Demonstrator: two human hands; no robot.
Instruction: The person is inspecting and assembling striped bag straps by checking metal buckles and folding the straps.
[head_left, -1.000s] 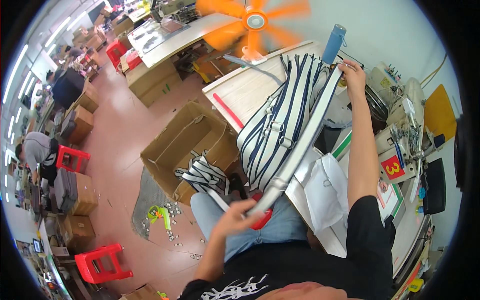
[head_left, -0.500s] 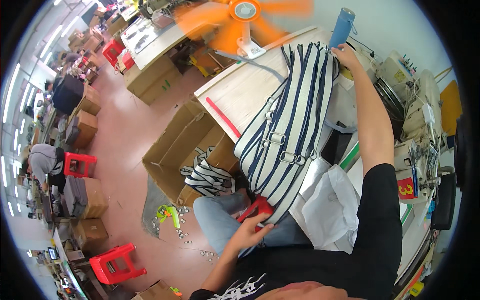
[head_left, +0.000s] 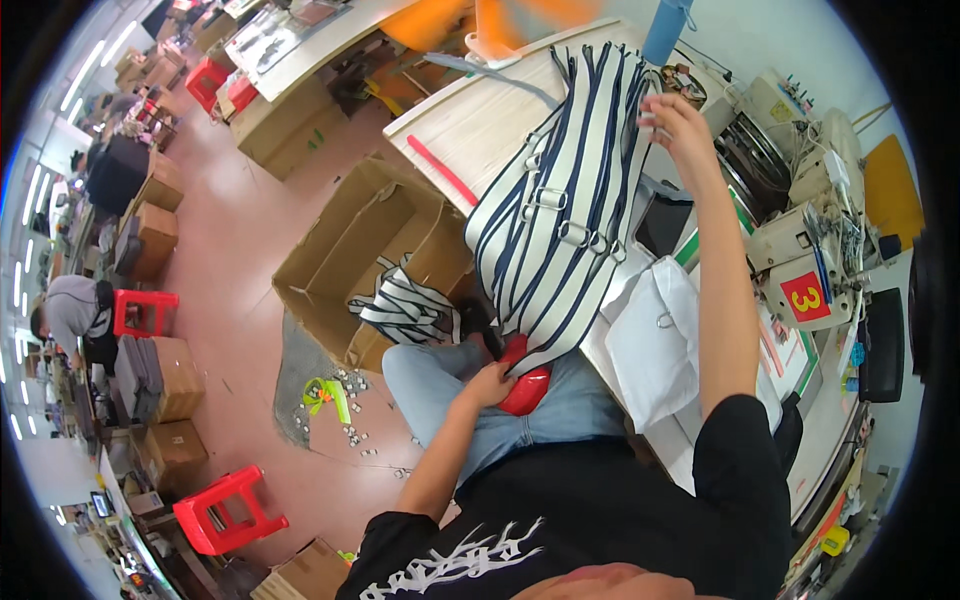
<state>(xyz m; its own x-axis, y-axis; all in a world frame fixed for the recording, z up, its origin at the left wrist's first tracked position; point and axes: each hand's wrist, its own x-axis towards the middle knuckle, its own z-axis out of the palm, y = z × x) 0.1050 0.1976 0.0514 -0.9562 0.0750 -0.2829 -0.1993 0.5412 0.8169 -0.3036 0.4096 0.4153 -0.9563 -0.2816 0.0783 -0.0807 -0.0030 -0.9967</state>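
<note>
A thick bundle of white webbing straps with navy stripes (head_left: 560,225) lies over the table edge and hangs down to my lap. Metal buckles (head_left: 575,234) sit across its middle. At its near end, my left hand (head_left: 488,384) is closed on the edge of a strap, beside a glossy red object (head_left: 527,390) on my thigh whose kind I cannot make out. Up at the far right end of the bundle, my right hand (head_left: 685,140) is raised, fingers loosely bent and apart, holding nothing that I can see.
An open cardboard box (head_left: 350,255) stands left of my knees, with more striped straps (head_left: 410,308) at its near edge. White fabric (head_left: 655,340) drapes over the table beside a sewing machine (head_left: 800,270). A blue bottle (head_left: 666,32) and a spinning orange fan (head_left: 490,28) stand at the back.
My right hand has come away from the straps' far end near the bottle and moved nearer. The left hand has shifted up along the red object to the strap edge. The whole view has shifted.
</note>
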